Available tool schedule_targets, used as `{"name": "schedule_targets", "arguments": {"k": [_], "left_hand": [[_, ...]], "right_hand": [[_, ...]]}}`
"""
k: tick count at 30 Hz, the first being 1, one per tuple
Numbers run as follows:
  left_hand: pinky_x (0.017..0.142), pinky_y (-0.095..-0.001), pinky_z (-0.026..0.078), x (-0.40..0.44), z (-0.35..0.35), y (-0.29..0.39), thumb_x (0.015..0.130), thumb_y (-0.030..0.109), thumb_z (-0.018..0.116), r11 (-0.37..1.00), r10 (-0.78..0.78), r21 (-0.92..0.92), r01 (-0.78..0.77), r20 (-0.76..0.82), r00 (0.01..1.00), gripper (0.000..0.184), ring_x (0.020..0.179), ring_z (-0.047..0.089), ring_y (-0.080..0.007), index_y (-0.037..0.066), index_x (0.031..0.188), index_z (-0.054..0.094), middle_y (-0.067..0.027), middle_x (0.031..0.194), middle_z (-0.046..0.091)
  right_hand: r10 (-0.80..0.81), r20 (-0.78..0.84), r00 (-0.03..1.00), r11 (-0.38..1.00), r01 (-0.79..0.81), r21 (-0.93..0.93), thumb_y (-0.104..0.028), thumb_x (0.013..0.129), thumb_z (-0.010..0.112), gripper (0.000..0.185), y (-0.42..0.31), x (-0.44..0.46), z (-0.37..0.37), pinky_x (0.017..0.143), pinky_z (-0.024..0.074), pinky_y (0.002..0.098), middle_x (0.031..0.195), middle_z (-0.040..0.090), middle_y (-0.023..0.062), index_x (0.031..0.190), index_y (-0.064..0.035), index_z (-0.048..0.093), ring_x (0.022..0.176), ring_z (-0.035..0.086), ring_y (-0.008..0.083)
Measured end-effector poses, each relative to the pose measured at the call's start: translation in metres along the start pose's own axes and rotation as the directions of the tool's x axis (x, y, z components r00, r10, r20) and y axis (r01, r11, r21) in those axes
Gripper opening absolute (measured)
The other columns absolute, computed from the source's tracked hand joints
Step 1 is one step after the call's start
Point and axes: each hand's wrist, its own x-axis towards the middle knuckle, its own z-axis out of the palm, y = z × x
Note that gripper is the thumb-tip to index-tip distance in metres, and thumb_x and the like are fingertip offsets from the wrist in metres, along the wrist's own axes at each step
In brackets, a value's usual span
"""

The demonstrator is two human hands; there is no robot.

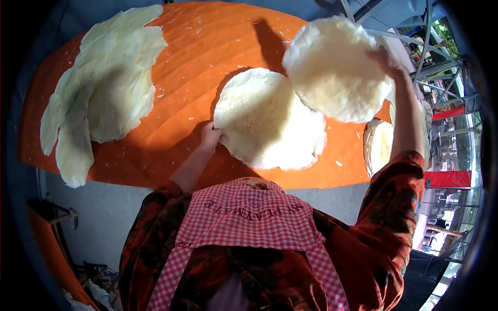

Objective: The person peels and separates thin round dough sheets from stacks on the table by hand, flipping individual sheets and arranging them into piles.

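We have both hands at work over an orange desk (202, 36), each on its own pale, thin, round sheet. Our left hand (211, 136) is closed on the left edge of the middle sheet (249, 119), which lies across the middle of the desk, partly in shadow, with its fingers at the rim. Our right hand (383, 58) is clamped on the right side of the upper sheet (332, 67), which we hold up off the desk, to the right of the middle sheet and overlapping its upper right edge in our view. How the thumb sits beneath that sheet we cannot tell. On the left side of the desk we see a heap of overlapping sheets (119, 62), irregular in outline, with one long piece hanging over the near edge. Near the right end stands a low stack of round sheets (381, 145), partly hidden by our right forearm. Small white flakes are scattered over the orange surface. We wear a red-and-white checked apron (249, 217) over a dark red patterned top (373, 228), and a metal frame (436, 62) rises beyond the desk's right end.
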Motion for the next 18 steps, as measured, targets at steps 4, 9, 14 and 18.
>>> {"name": "schedule_targets", "arguments": {"k": [4, 9, 14, 18], "left_hand": [[0.066, -0.0313, 0.051, 0.001, -0.004, -0.001, 0.078, 0.001, 0.061, 0.999, 0.034, 0.002, -0.035, 0.051, 0.998, 0.021, 0.076, 0.062, -0.0173, 0.0, 0.099, 0.062, -0.0072, 0.088, 0.065], [0.063, -0.0342, 0.053, -0.023, 0.0, 0.025, 0.082, 0.012, 0.062, 0.989, -0.12, -0.082, 0.123, 0.038, 0.992, 0.021, 0.077, 0.061, -0.0177, 0.002, 0.101, 0.06, -0.0058, 0.091, 0.061], [0.065, -0.038, 0.056, -0.03, -0.002, 0.01, 0.088, 0.016, 0.057, 0.985, -0.174, 0.031, 0.172, 0.076, 0.982, 0.025, 0.081, 0.062, -0.0222, 0.004, 0.111, 0.054, -0.0065, 0.099, 0.059], [0.069, -0.038, 0.055, -0.029, -0.009, 0.005, 0.09, 0.016, 0.053, 0.977, -0.212, 0.009, 0.212, 0.143, 0.967, 0.025, 0.08, 0.063, -0.0207, 0.004, 0.112, 0.052, -0.0077, 0.099, 0.06]], "right_hand": [[-0.096, -0.044, 0.994, 0.967, 0.083, -0.242, -0.015, 0.078, 0.061, 0.022, -0.057, -0.023, 0.013, 0.06, 0.0486, 0.0339, 0.069, 0.059, 0.0076, 0.089, 0.0049, 0.062, 0.068, 0.059, 0.0128], [-0.223, -0.108, 0.969, 0.873, 0.149, -0.464, -0.008, 0.078, 0.052, 0.016, -0.063, -0.074, 0.2, 0.066, 0.0501, 0.0437, 0.08, 0.063, 0.0229, 0.083, -0.0009, 0.065, 0.073, 0.062, 0.0378], [-0.293, -0.089, 0.952, 0.923, 0.257, -0.286, -0.015, 0.081, 0.052, 0.015, -0.106, -0.149, 0.399, 0.066, 0.0527, 0.0413, 0.08, 0.066, 0.016, 0.087, -0.0061, 0.062, 0.072, 0.065, 0.0335], [-0.133, 0.057, 0.989, 0.949, 0.144, -0.281, -0.014, 0.08, 0.052, 0.014, -0.102, -0.14, 0.418, 0.065, 0.0525, 0.0419, 0.079, 0.066, 0.0165, 0.085, -0.0065, 0.062, 0.071, 0.065, 0.0328]]}}
